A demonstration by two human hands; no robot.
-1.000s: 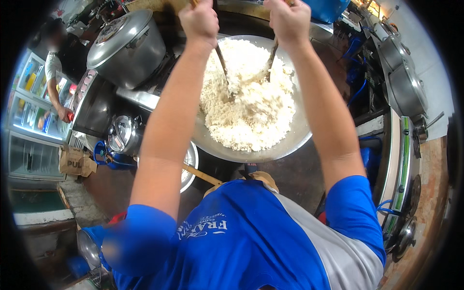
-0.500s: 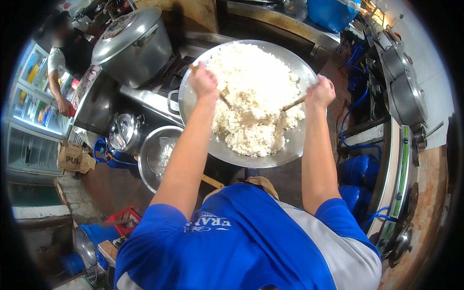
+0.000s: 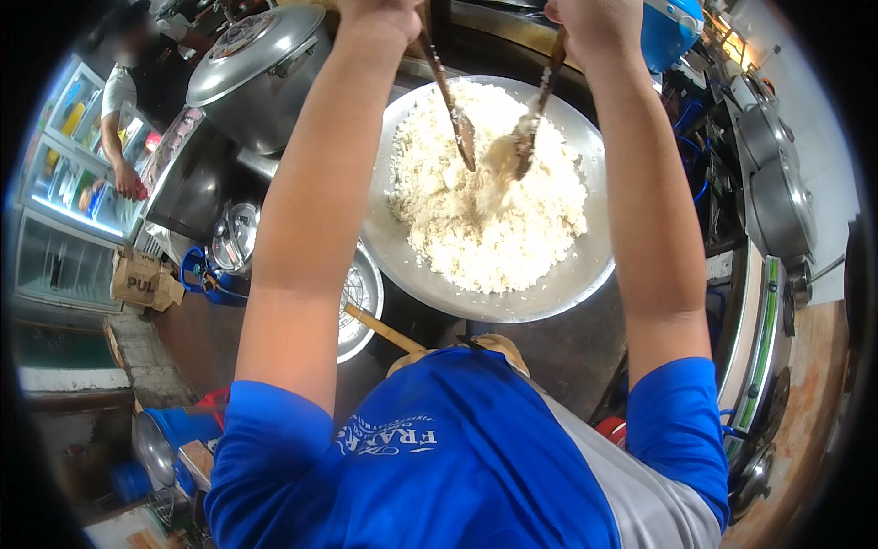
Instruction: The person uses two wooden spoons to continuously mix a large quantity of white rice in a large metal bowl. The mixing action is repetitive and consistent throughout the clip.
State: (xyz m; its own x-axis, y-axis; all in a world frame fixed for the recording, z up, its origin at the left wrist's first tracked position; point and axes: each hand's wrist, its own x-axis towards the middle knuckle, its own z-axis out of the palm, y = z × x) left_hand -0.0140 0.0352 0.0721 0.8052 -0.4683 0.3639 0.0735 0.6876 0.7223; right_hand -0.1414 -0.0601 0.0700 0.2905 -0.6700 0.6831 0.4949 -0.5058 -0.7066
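A wide metal basin [image 3: 421, 274] holds a large heap of white cooked rice [image 3: 494, 247]. At the upper edge of the picture, my left hand [image 3: 384, 16] is closed round the handle of a dark wooden paddle [image 3: 448, 99], whose blade points down onto the rice. My right hand [image 3: 599, 26] grips a second wooden paddle [image 3: 541, 105], with rice clinging to its blade. The two blades slant towards each other over the far middle of the heap, and some rice between them is blurred by motion. Parts of both hands are cut off by the picture's edge.
A big lidded pot [image 3: 261, 82] stands left of the basin. A metal bowl [image 3: 366, 311] sits lower, partly behind my left forearm. Another person [image 3: 146, 73] stands at the far left by a glass-door fridge [image 3: 78, 174]. Pots [image 3: 779, 206] line the right wall.
Both hands have risen and moved away from me, lifting the paddles up out of the rice. The blades are now upright-slanted and closer together, and the heap has spread out more evenly.
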